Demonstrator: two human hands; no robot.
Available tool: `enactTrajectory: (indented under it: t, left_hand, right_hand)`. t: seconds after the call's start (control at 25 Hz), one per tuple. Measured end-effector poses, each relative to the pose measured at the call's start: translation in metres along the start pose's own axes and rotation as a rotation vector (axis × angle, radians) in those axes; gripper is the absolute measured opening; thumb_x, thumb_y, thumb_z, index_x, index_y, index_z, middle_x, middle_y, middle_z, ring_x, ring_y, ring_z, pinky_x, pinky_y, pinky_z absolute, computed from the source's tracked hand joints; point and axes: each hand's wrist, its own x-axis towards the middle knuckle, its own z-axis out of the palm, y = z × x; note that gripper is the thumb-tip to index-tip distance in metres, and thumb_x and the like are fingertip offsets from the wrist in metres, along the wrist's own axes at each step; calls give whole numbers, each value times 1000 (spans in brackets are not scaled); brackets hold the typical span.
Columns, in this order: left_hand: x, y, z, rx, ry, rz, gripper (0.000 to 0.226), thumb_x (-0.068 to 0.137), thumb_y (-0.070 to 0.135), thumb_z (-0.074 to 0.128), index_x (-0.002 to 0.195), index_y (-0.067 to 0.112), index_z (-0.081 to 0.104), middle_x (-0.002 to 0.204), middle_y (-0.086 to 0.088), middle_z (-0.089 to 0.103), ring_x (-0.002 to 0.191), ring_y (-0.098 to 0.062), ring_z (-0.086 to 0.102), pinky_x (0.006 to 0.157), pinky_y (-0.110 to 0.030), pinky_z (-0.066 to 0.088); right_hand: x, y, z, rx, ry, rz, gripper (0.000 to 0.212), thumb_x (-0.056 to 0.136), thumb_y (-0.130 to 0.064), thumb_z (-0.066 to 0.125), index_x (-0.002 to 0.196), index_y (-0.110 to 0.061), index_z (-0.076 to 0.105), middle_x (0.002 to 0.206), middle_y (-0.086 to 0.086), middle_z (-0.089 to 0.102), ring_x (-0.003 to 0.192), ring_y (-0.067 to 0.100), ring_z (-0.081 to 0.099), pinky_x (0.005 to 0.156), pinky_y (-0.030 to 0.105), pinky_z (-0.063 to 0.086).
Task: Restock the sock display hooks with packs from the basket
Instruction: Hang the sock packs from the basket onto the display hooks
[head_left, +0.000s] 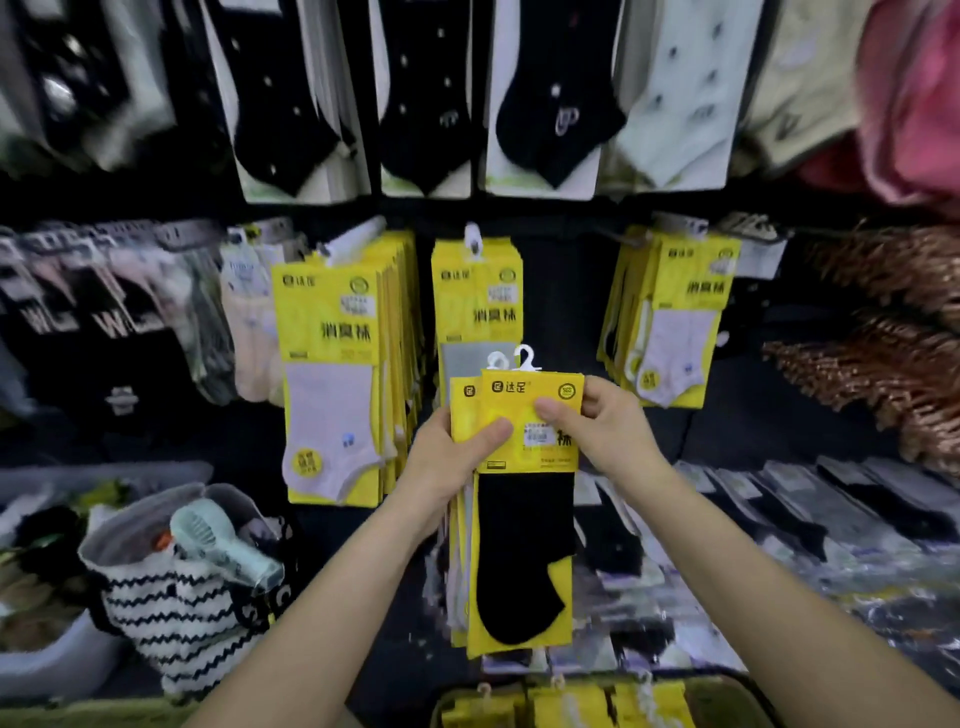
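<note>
At the near edge, the basket (737, 682) holds a row of yellow sock packs (566, 704), standing on end with their small hangers up.

Just beyond it, both hands hold a stack of yellow packs upright in the middle of the scene. The left hand (447, 462) grips the stack from its left side, thumb lying across the front card. The right hand (608, 421) pinches the top right corner of the front pack (524, 545), which shows a black ankle sock. The packs behind (460, 405) are fanned slightly to the left, and two white plastic hangers (524, 358) stick up above the stack.

To the near left stands a black-and-white zigzag bag (171, 623) with a pale green handheld fan (223, 551) resting in its mouth. To the right, flat clear-wrapped sock packs (831, 519) lie in overlapping rows.

Farther back, three bunches of yellow packs hang on the display: a thick left bunch (332, 384) with white socks, a thin middle bunch (475, 296) directly behind the held stack, and a right bunch (675, 317). Above them hangs a row of black dotted socks on white cards (415, 104).
</note>
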Motion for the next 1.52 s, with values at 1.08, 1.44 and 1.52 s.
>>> enactTrajectory:
  t: [1.08,1.44,1.52]
  left_hand:
    - [17,88,-75,206,463,360,24,90,33,56,100,12,60,97,4,68,83,5,62,69,-11,49]
    - [30,88,-51,152,365,324,10,90,33,57,85,24,55,88,13,64,79,5,59,57,-4,44]
    - [32,86,-45,145,337,336,8,90,33,56,85,27,56,88,13,65,79,3,60,57,-4,44]
  right_hand:
    - [97,-52,44,-235,219,-102,6,96,-25,49,90,-24,49,82,-12,55,76,4,53,59,19,39]
    - [89,-56,47,-357,320,-73,28,88,-40,59,106,-20,50,101,-2,55,90,13,55,71,24,44]
    - [76,-62,49,-216,290,-178,27,83,-48,62,93,-26,50,90,-6,56,81,8,55,63,12,41]
